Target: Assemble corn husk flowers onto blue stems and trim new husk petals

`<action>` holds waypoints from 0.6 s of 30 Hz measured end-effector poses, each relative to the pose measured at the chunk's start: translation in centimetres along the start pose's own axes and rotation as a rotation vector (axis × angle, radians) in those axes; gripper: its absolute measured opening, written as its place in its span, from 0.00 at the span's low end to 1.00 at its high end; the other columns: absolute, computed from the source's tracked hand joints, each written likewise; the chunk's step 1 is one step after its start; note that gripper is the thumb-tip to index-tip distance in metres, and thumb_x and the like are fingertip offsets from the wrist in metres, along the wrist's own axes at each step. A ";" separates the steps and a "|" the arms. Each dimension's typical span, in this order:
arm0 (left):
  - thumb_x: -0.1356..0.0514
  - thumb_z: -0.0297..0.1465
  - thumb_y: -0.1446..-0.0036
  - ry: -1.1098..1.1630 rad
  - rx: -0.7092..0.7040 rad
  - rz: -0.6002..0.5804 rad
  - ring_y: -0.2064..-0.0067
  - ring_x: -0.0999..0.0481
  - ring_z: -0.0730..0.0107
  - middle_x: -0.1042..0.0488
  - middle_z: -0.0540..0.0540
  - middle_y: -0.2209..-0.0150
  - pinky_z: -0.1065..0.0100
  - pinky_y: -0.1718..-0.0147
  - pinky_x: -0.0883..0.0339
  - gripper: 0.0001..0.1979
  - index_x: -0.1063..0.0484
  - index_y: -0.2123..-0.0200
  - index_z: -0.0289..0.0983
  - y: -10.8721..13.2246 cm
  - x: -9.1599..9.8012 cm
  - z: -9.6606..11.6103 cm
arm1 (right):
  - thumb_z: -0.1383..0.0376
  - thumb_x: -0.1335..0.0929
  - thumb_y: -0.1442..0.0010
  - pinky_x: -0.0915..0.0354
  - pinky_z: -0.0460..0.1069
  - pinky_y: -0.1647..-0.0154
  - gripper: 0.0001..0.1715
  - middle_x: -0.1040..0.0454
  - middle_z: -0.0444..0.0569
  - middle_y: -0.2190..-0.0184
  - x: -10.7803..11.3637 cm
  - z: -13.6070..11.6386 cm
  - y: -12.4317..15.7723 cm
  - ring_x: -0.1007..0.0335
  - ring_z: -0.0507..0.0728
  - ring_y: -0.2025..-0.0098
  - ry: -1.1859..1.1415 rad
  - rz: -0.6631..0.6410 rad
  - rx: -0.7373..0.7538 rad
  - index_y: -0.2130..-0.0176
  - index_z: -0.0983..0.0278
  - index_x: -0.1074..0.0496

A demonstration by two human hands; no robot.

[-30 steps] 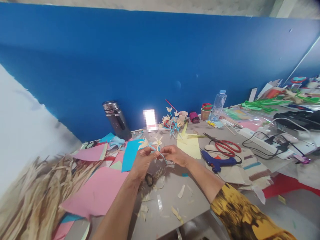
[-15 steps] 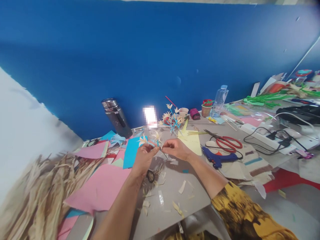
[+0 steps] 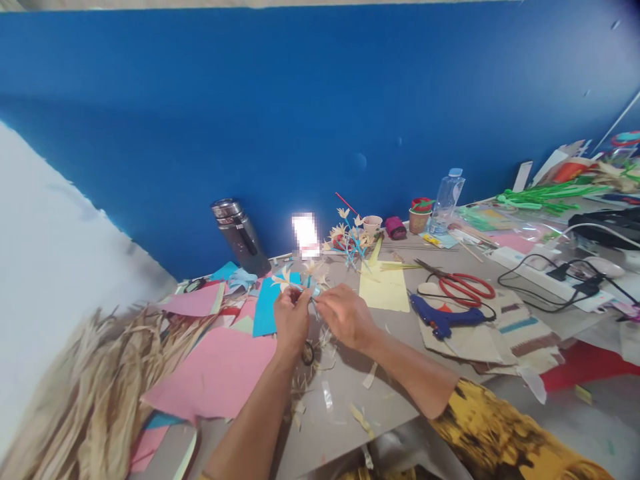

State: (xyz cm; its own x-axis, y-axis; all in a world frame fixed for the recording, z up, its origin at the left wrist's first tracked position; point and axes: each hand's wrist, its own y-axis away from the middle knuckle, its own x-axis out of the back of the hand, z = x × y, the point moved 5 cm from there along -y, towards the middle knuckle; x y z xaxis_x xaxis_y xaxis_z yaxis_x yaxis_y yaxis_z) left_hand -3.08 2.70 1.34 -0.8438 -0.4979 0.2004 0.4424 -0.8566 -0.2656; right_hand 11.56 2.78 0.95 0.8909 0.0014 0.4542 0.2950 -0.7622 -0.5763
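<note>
Pinched in my left hand point(image 3: 291, 319) is a craft flower stem with pale, pointed-petal blooms point(image 3: 281, 279) at its upper end. Light blue strip point(image 3: 314, 291) shows on the stem between my two hands. My right hand point(image 3: 349, 319) is closed at the stem, its fingertips pressed together close to the left thumb. What exactly lies between those right fingertips is hidden. Behind the hands stands a bunch of similar pale flowers point(image 3: 350, 240) on blue stems. A blue paper sheet point(image 3: 265, 313) lies just left of my left hand.
Red-handled scissors point(image 3: 467, 288) and a blue glue gun point(image 3: 447, 320) lie to the right, near a power strip point(image 3: 550, 279). A dark flask point(image 3: 243, 240) stands at back left. Pink paper point(image 3: 215, 377) and dried husks point(image 3: 95, 387) cover the left side.
My right hand has come down and closer to my left hand, its fingers more curled. The left hand keeps its grip on the flower stem. The view has shifted slightly.
</note>
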 end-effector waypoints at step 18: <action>0.33 0.34 0.60 0.153 0.230 -0.115 0.78 0.39 0.77 0.36 0.56 0.82 0.71 0.75 0.46 0.12 0.34 0.79 0.37 0.7 -0.8 -0.9 | 0.65 0.29 0.44 0.45 0.47 0.68 0.06 0.28 0.46 0.74 -0.5 1.7 -0.5 0.36 0.54 0.68 0.063 -0.136 -0.179 0.72 0.64 0.27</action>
State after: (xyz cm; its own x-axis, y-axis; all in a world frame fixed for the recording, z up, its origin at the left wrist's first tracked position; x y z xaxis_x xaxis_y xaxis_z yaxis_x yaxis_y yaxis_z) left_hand -2.33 2.62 0.16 -0.9206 -0.3846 0.0679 0.3837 -0.9231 -0.0256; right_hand 11.59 4.26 -0.17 0.8223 0.0757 0.5640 0.3396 -0.8606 -0.3796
